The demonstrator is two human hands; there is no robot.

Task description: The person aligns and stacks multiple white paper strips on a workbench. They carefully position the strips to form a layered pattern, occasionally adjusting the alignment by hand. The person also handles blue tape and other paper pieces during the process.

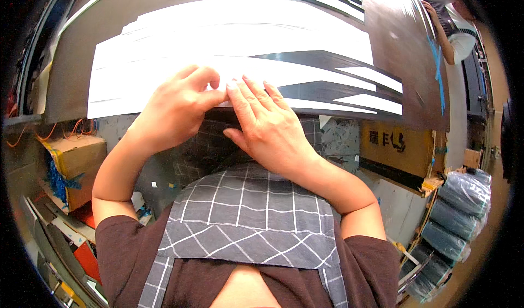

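Observation:
Large white sheets [164, 46] with black pointed shapes lie layered on a dark table. At the near edge of the sheets, my left hand [183, 103] is closed, its thumb and curled index finger pinched together against the white surface. Whatever sits in that pinch is too small and overexposed to make out. Just right of it, my right hand [265, 114] lies flat on the sheet, fingers stretched out and thumb apart, holding nothing. The left thumb tip comes close to the right fingertips.
The dark table [406, 79] carries blue tape strips [438, 73] on its right part. A person [453, 30] stands at the far right corner. Cardboard boxes [393, 152] [76, 163] stand below the near edge. Plastic-wrapped rolls [450, 220] are at lower right.

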